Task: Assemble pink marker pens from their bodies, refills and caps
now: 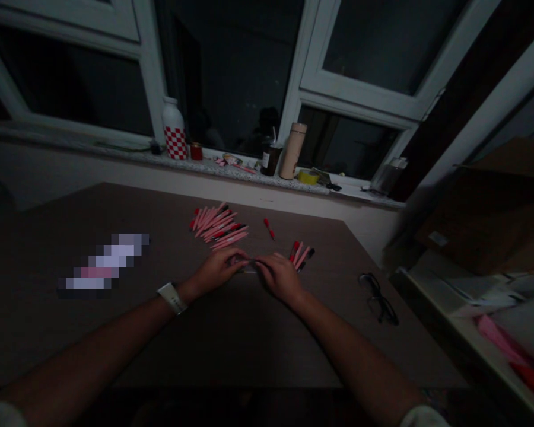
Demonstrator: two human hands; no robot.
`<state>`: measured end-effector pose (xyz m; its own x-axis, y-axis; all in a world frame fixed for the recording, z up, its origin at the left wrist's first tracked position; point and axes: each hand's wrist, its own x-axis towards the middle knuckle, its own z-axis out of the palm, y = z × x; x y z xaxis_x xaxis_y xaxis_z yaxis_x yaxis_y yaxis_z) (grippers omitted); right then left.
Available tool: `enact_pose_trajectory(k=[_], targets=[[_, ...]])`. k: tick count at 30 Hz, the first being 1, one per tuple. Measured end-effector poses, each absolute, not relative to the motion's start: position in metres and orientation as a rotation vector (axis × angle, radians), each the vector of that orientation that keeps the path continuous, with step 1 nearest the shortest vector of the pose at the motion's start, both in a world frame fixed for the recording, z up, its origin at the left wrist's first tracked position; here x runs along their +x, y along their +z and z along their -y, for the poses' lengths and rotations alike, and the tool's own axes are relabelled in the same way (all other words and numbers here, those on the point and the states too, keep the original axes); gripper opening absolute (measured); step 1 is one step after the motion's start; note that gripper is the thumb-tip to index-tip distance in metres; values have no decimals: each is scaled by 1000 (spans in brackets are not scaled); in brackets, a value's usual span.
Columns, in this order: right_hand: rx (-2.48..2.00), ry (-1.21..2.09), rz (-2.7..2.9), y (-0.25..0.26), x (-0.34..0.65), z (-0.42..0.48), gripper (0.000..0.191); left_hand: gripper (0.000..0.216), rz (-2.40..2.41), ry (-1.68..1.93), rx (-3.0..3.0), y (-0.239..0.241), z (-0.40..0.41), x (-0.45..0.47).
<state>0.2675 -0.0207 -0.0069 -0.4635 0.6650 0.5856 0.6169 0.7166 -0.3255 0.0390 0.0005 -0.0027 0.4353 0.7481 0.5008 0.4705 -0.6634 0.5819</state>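
Observation:
My left hand [218, 270] and my right hand [279, 276] meet at the middle of the dark table [160, 332], fingers pinched together on a thin pale pen-like piece [250, 271] between them. A watch [172, 298] is on my left wrist. Just beyond my left hand lies a pile of several pink and red pens [218, 226]. One loose red pen [269, 228] lies apart from it. A few more pens [301, 254] rest right behind my right hand.
Black glasses [378, 296] lie on the table at the right. The window sill holds a red-checked bottle [174, 130], a tan flask [292, 151], a dark cup [270, 159] and tape [308, 176]. Cardboard boxes [485, 219] stand at the right.

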Motion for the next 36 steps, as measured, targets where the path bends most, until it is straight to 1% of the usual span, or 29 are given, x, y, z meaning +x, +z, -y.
enact_pose_trajectory(k=[5, 13, 16, 22, 26, 28, 32, 34, 36], targets=[[-964, 81, 2302, -10, 267, 21, 24, 25, -878, 1105, 2390, -2, 0, 40], [-1062, 162, 2211, -15, 262, 23, 22, 23, -940, 1055, 2386, -2, 3, 42], [-1084, 164, 2175, -14, 263, 23, 22, 23, -1000, 1094, 2396, 0, -1, 38], [-1139, 166, 2081, -12, 266, 21, 22, 27, -1230, 1348, 2343, 7, -14, 17], [-1163, 165, 2026, -13, 269, 19, 21, 30, -1402, 1396, 2264, 22, -18, -2], [-1154, 179, 2010, -14, 270, 19, 22, 30, -1413, 1249, 2231, 31, -17, -10], [-1140, 201, 2003, -14, 271, 19, 22, 26, -959, 644, 2345, 37, -15, -22], [-1135, 212, 2008, -14, 271, 18, 23, 26, -850, 518, 2371, 32, -17, -25], [-1139, 214, 2010, -14, 271, 18, 23, 28, -821, 484, 2387, 23, -19, -26]])
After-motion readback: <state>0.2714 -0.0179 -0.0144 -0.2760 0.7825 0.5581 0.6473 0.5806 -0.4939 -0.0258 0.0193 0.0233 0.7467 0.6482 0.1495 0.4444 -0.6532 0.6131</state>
